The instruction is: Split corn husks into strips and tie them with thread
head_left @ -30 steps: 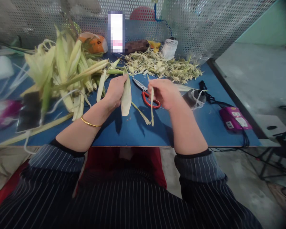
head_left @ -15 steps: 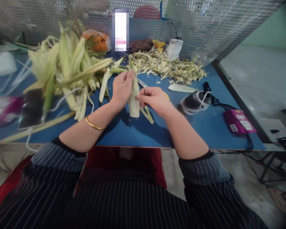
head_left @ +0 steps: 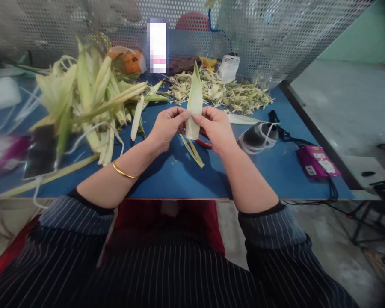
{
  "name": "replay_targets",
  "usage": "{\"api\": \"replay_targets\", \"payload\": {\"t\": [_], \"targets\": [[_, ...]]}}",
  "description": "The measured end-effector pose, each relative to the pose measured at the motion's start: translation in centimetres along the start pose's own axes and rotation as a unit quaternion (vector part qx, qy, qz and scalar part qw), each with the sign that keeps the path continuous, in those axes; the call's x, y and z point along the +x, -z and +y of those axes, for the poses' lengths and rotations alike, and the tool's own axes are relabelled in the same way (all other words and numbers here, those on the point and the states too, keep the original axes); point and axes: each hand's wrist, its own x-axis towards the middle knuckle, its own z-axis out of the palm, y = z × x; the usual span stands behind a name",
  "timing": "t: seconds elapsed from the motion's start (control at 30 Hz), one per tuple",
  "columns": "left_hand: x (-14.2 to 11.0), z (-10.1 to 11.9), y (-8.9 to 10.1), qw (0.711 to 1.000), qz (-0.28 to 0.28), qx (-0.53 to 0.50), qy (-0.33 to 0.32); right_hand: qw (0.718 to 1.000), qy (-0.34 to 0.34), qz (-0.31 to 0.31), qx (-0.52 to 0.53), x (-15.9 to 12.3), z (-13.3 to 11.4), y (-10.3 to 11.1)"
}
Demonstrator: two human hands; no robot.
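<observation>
A pale green corn husk [head_left: 195,94] stands upright between my hands, its pointed tip away from me. My left hand [head_left: 168,124] pinches its left edge between thumb and fingers. On the other edge, my right hand [head_left: 216,126] pinches it the same way. Beneath the hands lie red-handled scissors [head_left: 205,144], mostly hidden by the husk and fingers. Narrow husk strips [head_left: 194,155] rest on the blue table [head_left: 157,175] just below. To the left is a large heap of corn husks [head_left: 86,90].
Husk scraps [head_left: 237,94] are piled at the back right. A dark object wrapped in white cord [head_left: 259,136] and a purple power strip [head_left: 317,160] sit at the right. A black phone [head_left: 41,152] with a white cable lies left. A perforated metal panel [head_left: 122,21] borders the back.
The husk has turned more upright and shifted right. My left hand has moved from its upper part down to its left edge, and both hands now face each other across it.
</observation>
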Motion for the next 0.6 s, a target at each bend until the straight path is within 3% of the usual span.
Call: {"api": "replay_targets", "payload": {"t": [0.17, 0.4, 0.6], "targets": [[-0.1, -0.2, -0.1, 0.998, -0.016, -0.041, 0.034, 1.0, -0.003, 0.01, 0.0, 0.0, 0.0, -0.2], [0.1, -1.0, -0.5, 0.993, -0.014, -0.102, 0.056, 0.993, -0.049, -0.033, 0.105, -0.2, 0.0, -0.5], [0.0, -0.7, -0.8, 0.991, -0.03, -0.112, 0.072, 0.988, -0.065, -0.07, 0.117, 0.0, 0.2, -0.4]]}}
